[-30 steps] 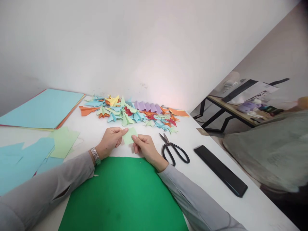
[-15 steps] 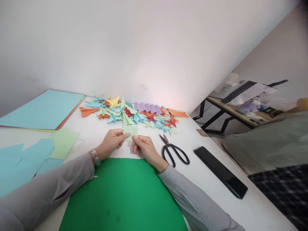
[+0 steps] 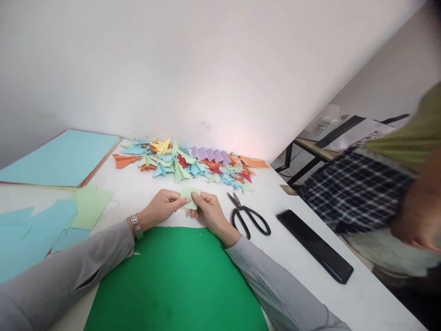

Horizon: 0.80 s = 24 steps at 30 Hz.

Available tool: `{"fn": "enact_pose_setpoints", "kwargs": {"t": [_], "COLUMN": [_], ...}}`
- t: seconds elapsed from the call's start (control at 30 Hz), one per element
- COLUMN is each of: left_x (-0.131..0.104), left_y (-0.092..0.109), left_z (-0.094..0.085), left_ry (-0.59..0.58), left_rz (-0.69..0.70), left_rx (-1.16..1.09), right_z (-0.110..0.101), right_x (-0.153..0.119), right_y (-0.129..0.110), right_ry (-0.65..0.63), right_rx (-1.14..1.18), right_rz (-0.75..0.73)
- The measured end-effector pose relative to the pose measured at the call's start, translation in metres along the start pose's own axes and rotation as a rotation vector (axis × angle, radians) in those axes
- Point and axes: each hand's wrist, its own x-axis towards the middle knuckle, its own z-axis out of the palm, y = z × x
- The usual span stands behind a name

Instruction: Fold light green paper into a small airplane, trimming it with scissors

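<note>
A small pale green piece of paper (image 3: 190,192) is held up between my two hands, above the far edge of a green sheet (image 3: 179,276). My right hand (image 3: 208,209) pinches its right side with the thumb in front. My left hand (image 3: 163,206) is closed, with a digit lying against the paper's left part; its other fingers are curled and partly hidden. Just right of my right hand, black-handled scissors (image 3: 248,215) lie on the table with their blades apart. Behind my hands spreads a pile of small folded paper planes (image 3: 181,170) in several colours.
At left lie a stack of large coloured sheets (image 3: 62,156), loose blue paper (image 3: 51,225) and a light green sheet (image 3: 91,207). A long black case (image 3: 315,246) rests at right on the white table (image 3: 292,280). Beyond the table's right edge, a person (image 3: 396,184) stands near another table (image 3: 312,149).
The green paper has shifted slightly right, and my right hand now grips more of its lower right side. At right, the person has moved further into view.
</note>
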Motion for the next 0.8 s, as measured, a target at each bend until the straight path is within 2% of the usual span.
{"fn": "enact_pose_setpoints", "kwargs": {"t": [0.1,0.27,0.4,0.67,0.8], "left_x": [0.0002,-0.0002,-0.0003,-0.0007,-0.0012], "left_y": [0.001,0.0027,0.0024,0.0032,0.0025], "left_z": [0.0001,-0.0016,-0.0025,-0.002,-0.0009], "left_ry": [0.043,0.097,0.104,0.07,0.062], "left_rz": [-0.03,-0.171,-0.142,-0.108,-0.102], "left_rx": [-0.022,-0.198,-0.296,-0.209,-0.25], "right_z": [0.0005,0.002,0.0028,0.0024,0.0024], "right_x": [-0.0003,-0.0003,-0.0013,-0.0046,-0.0045], "right_y": [-0.0005,-0.0004,0.0012,-0.0024,-0.0005], "right_ry": [0.015,-0.038,-0.064,-0.186,-0.215], "right_rx": [-0.003,0.013,-0.064,-0.266,-0.318], "right_rz": [0.005,0.019,0.021,0.027,0.048]}}
